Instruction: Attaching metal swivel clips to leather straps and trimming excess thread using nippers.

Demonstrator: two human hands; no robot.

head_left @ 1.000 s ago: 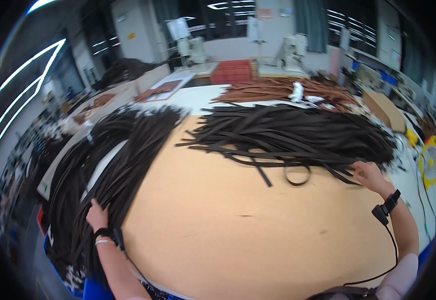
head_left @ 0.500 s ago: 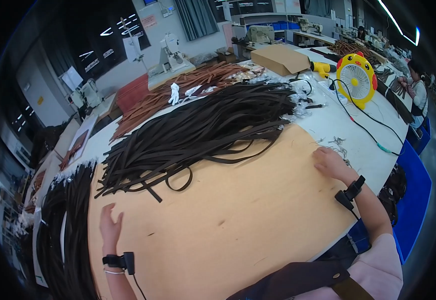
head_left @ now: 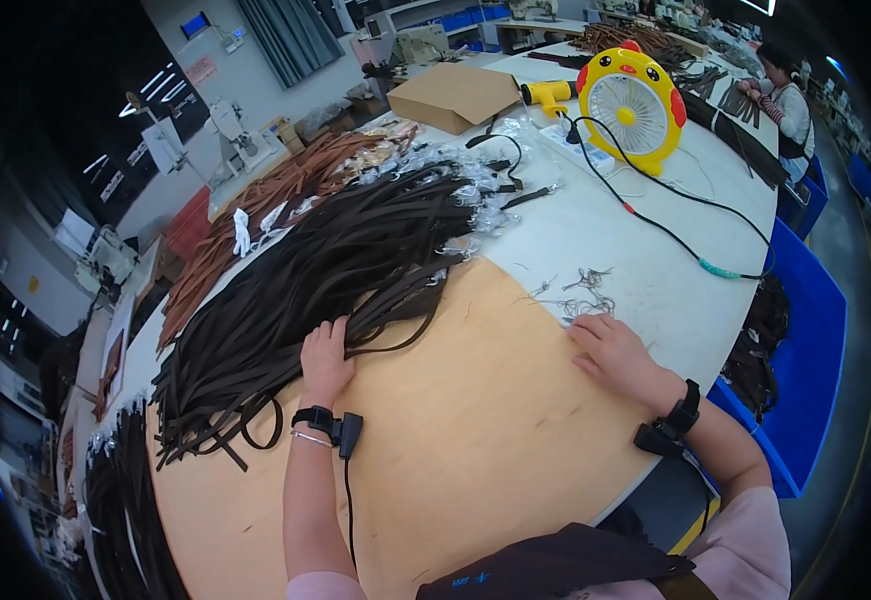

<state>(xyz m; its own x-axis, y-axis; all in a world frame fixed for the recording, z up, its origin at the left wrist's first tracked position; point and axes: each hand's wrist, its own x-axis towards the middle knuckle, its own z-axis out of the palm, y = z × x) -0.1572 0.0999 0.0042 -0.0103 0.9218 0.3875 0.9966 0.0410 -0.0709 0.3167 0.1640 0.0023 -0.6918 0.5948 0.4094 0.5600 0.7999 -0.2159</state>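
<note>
Right, so one broad white counter (head_left: 686, 310) carries the work, with one tan board (head_left: 476, 420) over its near part. Across the board's far left side sprawls one big heap of black straps (head_left: 286, 280), long axis running from near left to far right, the single straps too tangled to count. It lies just to the far side of the left hand (head_left: 326, 360), clearly the nearer of the two: fingers close together, tips at the heap's near edge, though whether they pinch a strap I can't tell. Well apart, the right hand (head_left: 611, 350) is at the board's right edge, fingers loosely curled, thumb apart, nothing visible between; from there the heap lies off to the left. Now the count, going down: one blue bin (head_left: 826, 340) close by the counter's right edge, one brown strap heap (head_left: 216, 250) beyond the black, one cardboard box (head_left: 451, 95), one yellow fan (head_left: 631, 112), two black wristbands (head_left: 686, 405), one small tangle of threads (head_left: 584, 303) just beyond the right fingers.
</note>
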